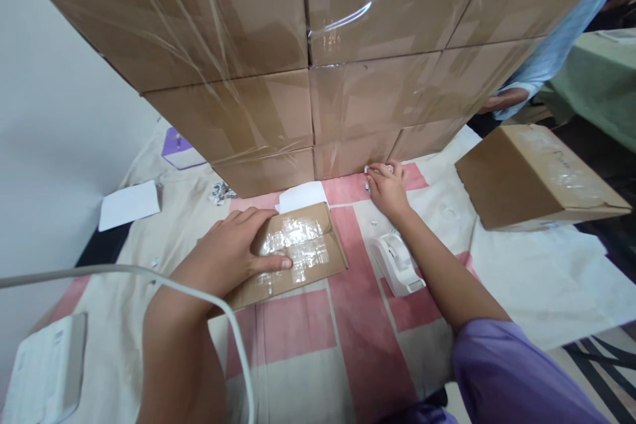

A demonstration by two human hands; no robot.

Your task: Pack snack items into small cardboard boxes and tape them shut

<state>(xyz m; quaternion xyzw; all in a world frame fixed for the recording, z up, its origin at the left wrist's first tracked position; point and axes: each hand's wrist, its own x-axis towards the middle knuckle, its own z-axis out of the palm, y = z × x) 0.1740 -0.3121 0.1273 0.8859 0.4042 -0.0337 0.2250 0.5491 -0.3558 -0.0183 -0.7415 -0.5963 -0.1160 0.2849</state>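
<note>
My left hand (233,248) holds a flat cardboard box (303,248), its thumb on the clear-taped top and its fingers at the far left edge. The fingertips are partly hidden. My right hand (390,192) reaches to the foot of the stacked cartons, fingers bent down over a small crumpled whitish scrap (366,179). What else lies under that palm is hidden. Below my right forearm stands a white tape dispenser (397,264). A white sheet of paper (303,197) lies just behind the flat box, in front of the stack.
Taped cardboard cartons (258,112) tower ahead. An open-sided cardboard box (511,179) stands at right, a person's blue sleeve (556,59) behind it. At left are a purple-and-white box (181,149), a white pad (130,204), a white device (47,368) and a grey cable (218,305).
</note>
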